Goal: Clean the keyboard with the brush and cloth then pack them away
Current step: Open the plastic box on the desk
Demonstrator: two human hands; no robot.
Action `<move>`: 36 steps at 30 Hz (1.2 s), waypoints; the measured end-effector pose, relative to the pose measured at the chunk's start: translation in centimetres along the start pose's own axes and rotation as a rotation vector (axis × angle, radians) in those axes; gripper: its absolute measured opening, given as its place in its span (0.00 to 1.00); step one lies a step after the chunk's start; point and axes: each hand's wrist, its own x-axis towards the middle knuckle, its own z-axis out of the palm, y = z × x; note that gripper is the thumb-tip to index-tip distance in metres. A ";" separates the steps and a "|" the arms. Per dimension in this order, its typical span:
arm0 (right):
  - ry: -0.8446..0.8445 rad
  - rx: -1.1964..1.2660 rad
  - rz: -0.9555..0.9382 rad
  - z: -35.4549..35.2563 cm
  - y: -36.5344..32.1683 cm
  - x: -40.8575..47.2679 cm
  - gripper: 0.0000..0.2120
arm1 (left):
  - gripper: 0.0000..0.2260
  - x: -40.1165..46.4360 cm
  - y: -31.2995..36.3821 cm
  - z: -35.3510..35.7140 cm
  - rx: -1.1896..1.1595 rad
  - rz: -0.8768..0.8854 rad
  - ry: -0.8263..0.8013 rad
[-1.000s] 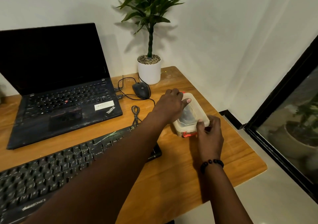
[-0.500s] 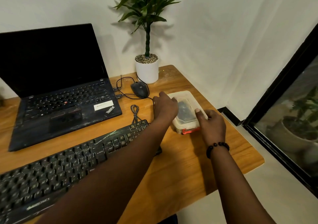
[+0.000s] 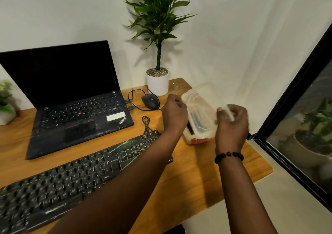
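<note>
A small clear plastic box [image 3: 198, 137] with a red clip at its front stands on the desk right of the black keyboard [image 3: 71, 176]. Its clear lid [image 3: 199, 99] is raised and tilted above the box. My left hand [image 3: 174, 113] pinches the lid's left edge and my right hand [image 3: 233, 124] grips its blurred right edge. Dark items [image 3: 197, 122] lie inside the box, seen through the plastic; I cannot tell what they are.
An open black laptop [image 3: 75, 111] sits behind the keyboard. A black mouse [image 3: 150, 101] with its cable, a bundled cable [image 3: 146, 124] and a white plant pot [image 3: 157, 83] stand near the box. The desk's right edge [image 3: 265, 163] is close; a small plant [image 3: 5, 104] sits far left.
Both hands were on the shut box on the desk. The lid has now come up off the box, tilted, and my view has pulled back.
</note>
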 end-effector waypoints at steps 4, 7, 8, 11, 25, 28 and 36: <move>0.240 -0.071 -0.252 -2.8 0.0 -0.6 0.09 | 0.10 -1.7 -0.6 0.4 0.164 0.092 -0.125; 0.224 -0.282 -0.374 -4.9 2.7 -1.1 0.12 | 0.16 -3.2 -1.9 1.1 0.304 0.140 -0.228; 0.191 -0.371 -0.405 -5.4 3.8 -1.5 0.13 | 0.17 -3.7 -2.4 1.3 0.332 0.144 -0.231; 0.035 -0.637 -0.482 -6.2 6.7 -2.8 0.16 | 0.21 -4.8 -3.3 1.7 0.384 0.141 -0.206; -0.204 -0.798 -0.222 -4.9 8.4 -4.9 0.14 | 0.20 -4.9 -3.8 1.2 0.354 -0.069 -0.211; -0.119 -0.644 -0.224 -3.7 5.4 -3.0 0.11 | 0.18 -4.8 -4.0 1.1 0.294 -0.083 -0.194; -0.612 -1.045 -0.177 3.9 2.5 1.5 0.13 | 0.17 -3.4 -3.7 0.3 0.246 -0.215 -0.266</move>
